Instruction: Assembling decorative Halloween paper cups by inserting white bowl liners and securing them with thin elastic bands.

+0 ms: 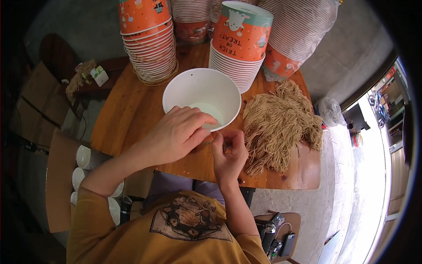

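A white paper bucket (202, 88) stands in front of me on the wooden table (118, 119), mouth up, with a small dark hole near its far rim. My left hand (176, 134) grips its near rim, fingers reaching over into the bucket and the thumb staying outside. Just outside that same rim, my right hand (230, 152) is closed in a pinch. Whatever lies between its fingertips is too small to make out. Right of the bucket spreads a heap of tan cords (281, 125), apart from both hands.
Upside-down stacks of orange printed buckets (241, 33) line the table's back, one left stack (147, 48) draped with cords and another in a clear plastic bag (303, 31). White buckets lie in a cardboard box (61, 176) at my left. A stool (290, 224) holding devices stands lower right.
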### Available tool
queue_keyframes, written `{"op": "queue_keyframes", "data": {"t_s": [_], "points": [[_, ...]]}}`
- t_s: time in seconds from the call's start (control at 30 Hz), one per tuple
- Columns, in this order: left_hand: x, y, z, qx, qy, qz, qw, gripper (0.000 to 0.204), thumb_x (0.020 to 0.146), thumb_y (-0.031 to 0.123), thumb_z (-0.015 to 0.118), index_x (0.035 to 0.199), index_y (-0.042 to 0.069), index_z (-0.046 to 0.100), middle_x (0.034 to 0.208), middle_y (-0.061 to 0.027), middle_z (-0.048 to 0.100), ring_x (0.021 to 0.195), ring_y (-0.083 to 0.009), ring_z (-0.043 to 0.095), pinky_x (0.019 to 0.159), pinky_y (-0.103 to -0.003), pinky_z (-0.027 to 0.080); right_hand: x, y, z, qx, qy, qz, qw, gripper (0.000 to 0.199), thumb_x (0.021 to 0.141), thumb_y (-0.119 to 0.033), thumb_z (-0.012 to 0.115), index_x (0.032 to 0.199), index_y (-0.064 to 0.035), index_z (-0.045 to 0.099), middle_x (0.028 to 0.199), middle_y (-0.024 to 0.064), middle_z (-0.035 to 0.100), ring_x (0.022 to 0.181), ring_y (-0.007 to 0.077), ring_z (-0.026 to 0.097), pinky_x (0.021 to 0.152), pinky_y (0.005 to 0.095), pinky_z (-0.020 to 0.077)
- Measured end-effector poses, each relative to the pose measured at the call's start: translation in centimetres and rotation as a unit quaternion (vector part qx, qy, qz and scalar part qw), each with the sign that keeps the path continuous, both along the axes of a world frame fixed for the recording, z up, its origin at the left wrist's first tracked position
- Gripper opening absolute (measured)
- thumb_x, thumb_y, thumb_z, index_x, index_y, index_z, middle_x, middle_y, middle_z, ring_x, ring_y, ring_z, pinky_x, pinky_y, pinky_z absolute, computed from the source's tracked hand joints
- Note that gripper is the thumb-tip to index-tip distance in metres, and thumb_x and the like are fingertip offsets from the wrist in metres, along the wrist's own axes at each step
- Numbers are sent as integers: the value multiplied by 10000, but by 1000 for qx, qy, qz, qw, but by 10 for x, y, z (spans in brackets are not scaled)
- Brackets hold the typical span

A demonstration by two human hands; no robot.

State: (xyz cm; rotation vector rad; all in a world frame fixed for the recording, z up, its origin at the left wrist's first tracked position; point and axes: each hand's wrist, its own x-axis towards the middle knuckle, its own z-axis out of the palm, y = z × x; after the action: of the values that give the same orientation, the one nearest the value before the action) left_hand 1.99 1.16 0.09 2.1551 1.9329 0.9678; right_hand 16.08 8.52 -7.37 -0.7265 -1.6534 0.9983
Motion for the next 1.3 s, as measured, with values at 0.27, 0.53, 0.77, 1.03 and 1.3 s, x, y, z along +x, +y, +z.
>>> {"op": "queue_keyframes", "data": {"t_s": [0.27, 0.53, 0.77, 1.03, 1.3], "points": [[-12, 26, 21, -232, -122, -33, 964, 216, 938, 199, 530, 1089, 74, 619, 848, -140, 670, 791, -304, 649, 718, -410, 488, 0, 3, -4, 26, -18, -10, 999, 137, 848, -41, 681, 879, -32, 548, 700, 44, 590, 551, 117, 529, 546, 257, 456], [-15, 38, 19, -248, -96, -41, 963, 145, 932, 191, 525, 947, 52, 563, 744, -118, 649, 698, -288, 641, 654, -396, 483, 3, 9, 4, -9, -35, 30, 999, 107, 868, -43, 656, 916, -28, 562, 715, 42, 600, 588, 101, 539, 567, 251, 456], [-20, 29, 14, -85, -141, -13, 986, 90, 933, 129, 548, 936, 40, 536, 834, -91, 621, 765, -237, 608, 689, -357, 473, 8, 31, 11, -56, 65, 103, 991, 101, 942, -94, 616, 1012, -29, 585, 675, 3, 561, 612, 52, 491, 560, 221, 422], [-20, 14, 21, -28, -163, -30, 986, 49, 926, 54, 562, 960, 32, 534, 939, -43, 571, 839, -155, 567, 753, -300, 462, -5, 27, 41, -208, 26, 265, 941, 97, 944, -125, 638, 926, -30, 640, 718, -96, 533, 651, -7, 418, 592, 172, 350], [-39, -7, 9, -214, -477, -22, 852, 345, 895, 60, 597, 1222, 23, 493, 1010, -50, 597, 940, -122, 578, 824, -270, 479, -18, 9, 41, -274, 22, 303, 913, 109, 949, -142, 631, 911, -42, 649, 774, -91, 552, 687, -7, 436, 615, 170, 350]]}}
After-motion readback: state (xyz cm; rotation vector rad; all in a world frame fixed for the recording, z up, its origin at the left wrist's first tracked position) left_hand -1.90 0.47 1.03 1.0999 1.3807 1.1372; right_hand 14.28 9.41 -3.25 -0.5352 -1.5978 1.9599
